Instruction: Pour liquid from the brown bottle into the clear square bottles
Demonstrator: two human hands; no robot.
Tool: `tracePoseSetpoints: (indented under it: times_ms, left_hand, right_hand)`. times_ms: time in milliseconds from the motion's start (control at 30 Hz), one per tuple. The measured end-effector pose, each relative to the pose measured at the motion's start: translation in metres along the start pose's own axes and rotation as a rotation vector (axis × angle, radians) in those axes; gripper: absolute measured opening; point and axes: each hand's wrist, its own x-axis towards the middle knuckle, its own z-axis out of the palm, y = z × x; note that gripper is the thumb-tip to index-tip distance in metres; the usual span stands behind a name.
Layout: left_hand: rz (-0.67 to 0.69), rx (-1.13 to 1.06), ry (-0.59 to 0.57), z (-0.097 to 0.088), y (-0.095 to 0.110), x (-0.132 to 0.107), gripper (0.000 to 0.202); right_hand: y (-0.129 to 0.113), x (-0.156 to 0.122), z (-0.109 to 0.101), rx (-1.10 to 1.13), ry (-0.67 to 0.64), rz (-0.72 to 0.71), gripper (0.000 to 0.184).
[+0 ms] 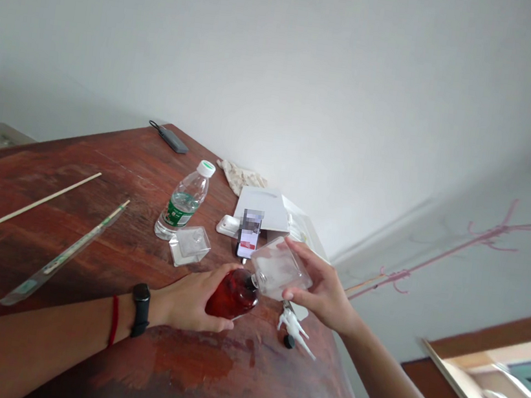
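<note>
Left hand (188, 300), closed firmly round a dark red glass bottle (233, 294), held above a stained wood table (44, 248); right hand (326, 292), fingers spread, gripping a square clear bottle (280, 269) tilted neck to neck with the red one, a steady hold on both best for keeping the necks lined up; further left, a water bottle (184, 204) and a small clear square dish (189, 244); just far of the hands, a phone (249, 236); near right, a small white figurine (292, 326)

left hand (188, 300): red glass bottle (233, 294) | right hand (326, 292): clear square bottle (280, 269) | necks touching
</note>
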Motion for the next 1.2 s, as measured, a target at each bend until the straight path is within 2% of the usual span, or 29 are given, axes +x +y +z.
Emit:
tracePoseSetpoints:
  times_ms: [500,667,867,1000,1133,1200]
  left_hand:
    - [0.033,0.008,0.03,0.003,-0.007,0.001,0.099]
    - [0.055,-0.013,0.036,0.004,-0.008,0.002,0.1]
    - [0.055,-0.002,0.026,-0.001,-0.003,0.001,0.095]
    - [0.069,-0.02,0.028,-0.001,-0.003,0.002,0.095]
    - [0.066,0.005,0.046,0.001,-0.008,0.003,0.097]
    - [0.075,0.005,0.041,0.001,-0.009,0.004,0.097]
  right_hand:
    - [0.0,0.0,-0.001,0.05,0.013,0.066,0.08]
    - [0.007,-0.011,0.011,0.129,0.122,0.153,0.084]
    - [0.013,-0.023,0.028,0.232,0.257,0.197,0.08]
    - [0.018,-0.034,0.034,0.309,0.267,0.25,0.08]
    - [0.026,-0.045,0.042,0.336,0.271,0.3,0.098]
    - [0.03,-0.05,0.048,0.356,0.31,0.317,0.097]
